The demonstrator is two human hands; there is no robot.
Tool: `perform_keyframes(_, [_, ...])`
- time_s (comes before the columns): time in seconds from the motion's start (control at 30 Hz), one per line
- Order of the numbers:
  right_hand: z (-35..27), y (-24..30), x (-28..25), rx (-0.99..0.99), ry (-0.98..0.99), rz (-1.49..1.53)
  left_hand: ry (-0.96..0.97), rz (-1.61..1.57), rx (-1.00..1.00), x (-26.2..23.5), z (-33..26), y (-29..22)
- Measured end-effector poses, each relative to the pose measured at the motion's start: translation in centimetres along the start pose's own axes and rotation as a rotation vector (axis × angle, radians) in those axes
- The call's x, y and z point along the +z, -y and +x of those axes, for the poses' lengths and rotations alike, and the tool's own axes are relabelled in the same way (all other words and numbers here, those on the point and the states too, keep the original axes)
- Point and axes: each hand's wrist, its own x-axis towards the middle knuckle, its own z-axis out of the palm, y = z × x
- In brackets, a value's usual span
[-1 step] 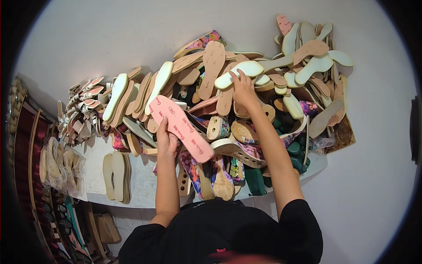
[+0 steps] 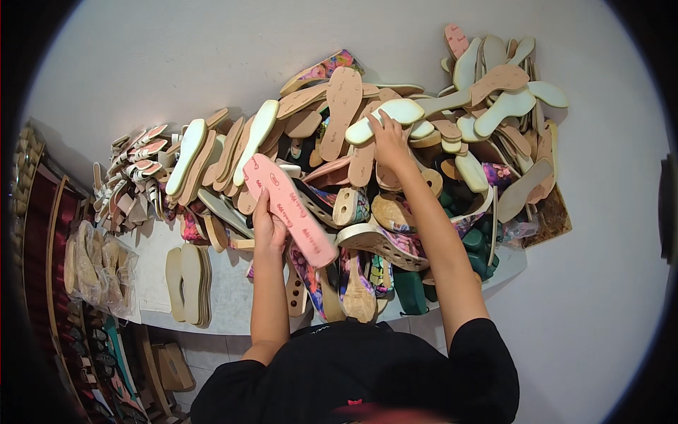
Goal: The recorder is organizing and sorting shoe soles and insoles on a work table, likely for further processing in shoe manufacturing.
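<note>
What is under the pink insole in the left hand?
A floral-patterned piece shows beyond the lower edge of the pink insole; whatever the insole and left hand cover cannot be seen.

- From the left hand (image 2: 267, 230), bare table (image 2: 229, 297) gives passage at seven o'clock, between its forearm (image 2: 270, 297) and a stack of beige soles (image 2: 192, 286).
- A narrower gap lies at eight, between that stack and bagged footwear (image 2: 106, 272).
- The pink insole (image 2: 291, 208) juts toward four.
- Heaped insoles (image 2: 344, 106) block eleven to two.
- A wedge sole (image 2: 374, 242) obstructs three, the right forearm (image 2: 445, 240) beyond.
</note>
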Motion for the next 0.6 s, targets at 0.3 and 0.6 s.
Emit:
perform_keyframes(0.3, [3.1, -1.7, 0.4, -0.161, 0.016, -0.306, -0.029, 0.082, -0.051, -0.1, -0.6, -0.2])
perform_keyframes(0.6, [2.5, 2.3, -2.7, -0.468, -0.280, -0.238, 0.108, 0.055, -0.112, 1.7, -0.9, 0.0])
